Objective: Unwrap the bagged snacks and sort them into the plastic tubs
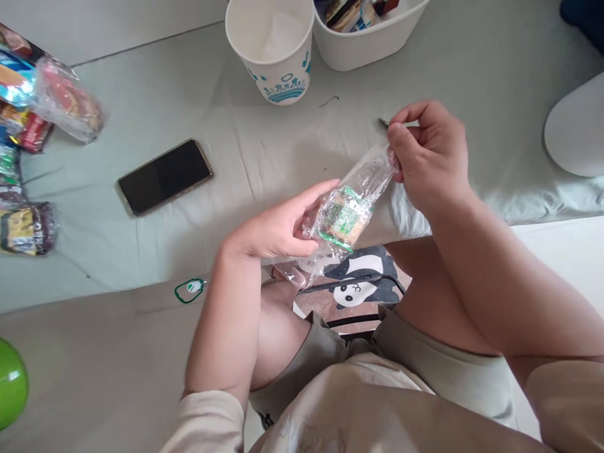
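A clear plastic bag (372, 170) hangs slanted between my two hands above the front edge of the cloth-covered surface. Inside it lies a light-brown snack piece (346, 217) with green print on its wrapping. My left hand (290, 220) cups the bag's lower part, thumb below and fingers behind. My right hand (429, 151) pinches the gathered upper end of the bag. A short dark, thin piece (384, 123) sticks out by the right fingertips; what it is cannot be made out.
A black phone (165, 176) lies to the left. Packaged snacks (68, 100) are along the left edge. A paper cup (283, 75) and a white bin (368, 47) with packets stand at the back. A white rounded object (578, 126) sits right. A panda-printed item (356, 292) is between the legs.
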A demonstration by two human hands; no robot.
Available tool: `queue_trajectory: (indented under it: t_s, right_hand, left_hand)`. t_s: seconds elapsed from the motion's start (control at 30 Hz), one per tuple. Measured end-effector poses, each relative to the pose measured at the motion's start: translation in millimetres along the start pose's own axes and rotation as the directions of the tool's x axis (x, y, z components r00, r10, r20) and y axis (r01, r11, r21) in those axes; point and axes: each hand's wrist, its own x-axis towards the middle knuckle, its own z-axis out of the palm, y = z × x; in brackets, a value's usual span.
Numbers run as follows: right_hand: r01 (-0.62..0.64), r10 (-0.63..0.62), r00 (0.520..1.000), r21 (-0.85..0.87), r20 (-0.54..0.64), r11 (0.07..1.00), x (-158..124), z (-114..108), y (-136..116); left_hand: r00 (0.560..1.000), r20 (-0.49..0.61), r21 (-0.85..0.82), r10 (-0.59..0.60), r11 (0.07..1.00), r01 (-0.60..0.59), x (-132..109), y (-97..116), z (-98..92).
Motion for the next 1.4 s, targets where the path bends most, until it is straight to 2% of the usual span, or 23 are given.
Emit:
queue_trajectory:
  t_s: [0.07, 0.17, 0.27, 0.33, 0.4, 0.5, 0.53, 0.6, 0.73, 0.93, 1.13, 1.2, 1.27, 1.33, 1.4]
  right_hand:
    - [-0.057, 0.057, 0.998, 0.017, 0.024, 0.998, 3.1, -0.3, 5.0]
    - [-0.076, 0.071, 0.996, 0.085, 0.056, 0.993, -0.3, 2.4, 7.5]
    - [-0.011, 0.002, 0.993, 0.074, 0.121, 0.997, -10.0, 4.0, 6.8]
    - [0.103, -0.098, 0.98, -0.016, 0.174, 0.995, -17.4, 3.8, 5.9]
    - [0.315, -0.281, 0.934, -0.139, 0.222, 0.939, -23.3, 3.7, 4.4]
    - [0.613, -0.541, 0.788, -0.291, 0.295, 0.734, -26.8, 4.7, 1.0]
    - [0.662, -0.585, 0.75, -0.322, 0.309, 0.677, -26.6, 5.1, -0.1]
    - [0.683, -0.603, 0.73, -0.355, 0.321, 0.638, -25.2, 5.2, -2.0]
    - [0.59, -0.509, 0.805, -0.322, 0.303, 0.741, -24.6, 2.6, -5.4]
    - [0.434, -0.396, 0.9, -0.293, 0.182, 0.852, -28.2, 4.7, -7.9]
    - [0.351, -0.331, 0.936, -0.226, 0.12, 0.909, -27.4, 11.1, -7.4]
    - [0.326, -0.321, 0.945, -0.195, 0.055, 0.925, -26.4, 13.1, -9.7]
    - [0.286, -0.296, 0.953, -0.138, -0.063, 0.948, -23.2, 14.8, -12.0]
    - [0.203, -0.208, 0.966, -0.048, -0.153, 0.978, -17.3, 15.6, -11.1]
    - [0.081, -0.074, 0.981, 0.029, -0.18, 0.996, -8.7, 15.3, -4.5]
  left_hand:
    - [1.0, -0.021, -0.04, 0.004, 0.999, -0.004, 2.2, -2.7, 0.0]
    - [0.986, -0.168, -0.109, -0.001, 0.994, -0.017, 7.5, -6.4, 1.1]
    - [0.95, -0.313, -0.171, -0.008, 0.984, -0.048, 12.3, -7.0, 1.6]
    - [0.928, -0.373, -0.168, 0.018, 0.982, -0.087, 14.2, -6.8, 1.1]
    - [0.914, -0.403, -0.144, 0.042, 0.984, -0.109, 14.9, -6.8, 0.1]
    - [0.923, -0.384, -0.137, 0.034, 0.986, -0.093, 14.2, -6.6, -1.2]
    - [0.927, -0.374, -0.147, 0.02, 0.986, -0.08, 13.9, -6.0, -1.4]
    - [0.93, -0.367, -0.184, -0.03, 0.982, -0.041, 13.3, -4.0, -1.4]
    - [0.912, -0.398, -0.223, -0.096, 0.975, 0.006, 13.6, 0.3, 0.3]
    - [0.905, -0.426, -0.167, -0.016, 0.984, -0.061, 17.0, -2.0, 3.6]
    - [0.9, -0.436, -0.066, -0.006, 0.997, -0.025, 19.1, -0.9, 5.3]
    - [0.901, -0.434, -0.027, -0.002, 1.0, -0.011, 19.6, -1.3, 5.2]
    - [0.902, -0.431, 0.004, 0.01, 1.0, -0.009, 20.2, -2.0, 4.7]
    - [0.901, -0.434, 0.012, 0.024, 1.0, -0.021, 20.7, -2.5, 4.2]
    - [0.896, -0.442, 0.003, 0.031, 0.999, -0.033, 21.0, -2.5, 3.5]
